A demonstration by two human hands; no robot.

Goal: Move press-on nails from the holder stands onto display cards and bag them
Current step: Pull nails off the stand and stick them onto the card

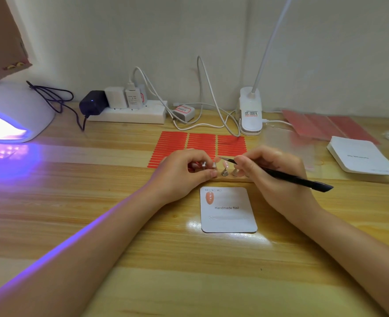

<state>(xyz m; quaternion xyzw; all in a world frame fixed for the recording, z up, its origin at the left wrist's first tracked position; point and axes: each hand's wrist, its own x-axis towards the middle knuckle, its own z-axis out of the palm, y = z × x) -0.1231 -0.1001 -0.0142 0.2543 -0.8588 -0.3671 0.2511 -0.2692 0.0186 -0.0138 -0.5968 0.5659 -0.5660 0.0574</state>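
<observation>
Head view: left hand [184, 171] pinches a small metal holder stand [204, 165] at the wooden strip base [231, 178]. Right hand [270, 173] grips slim black tweezers [280, 175], tips near the pale pink press-on nail [225, 165] on the next stand. White "Handmade Nail" display card [229, 210] lies just in front, one orange nail [209, 197] mounted. Step judged: lifting a nail off. Next: clean pinch, carry to card.

White square display card [229, 216] w/ "Handmade Nail" print lies flat, 1 coral press-on nail [209, 197] at its top-left corner. Pink nails [225, 165] sit upright on small metal holder stands [224, 172] just beyond it.
</observation>
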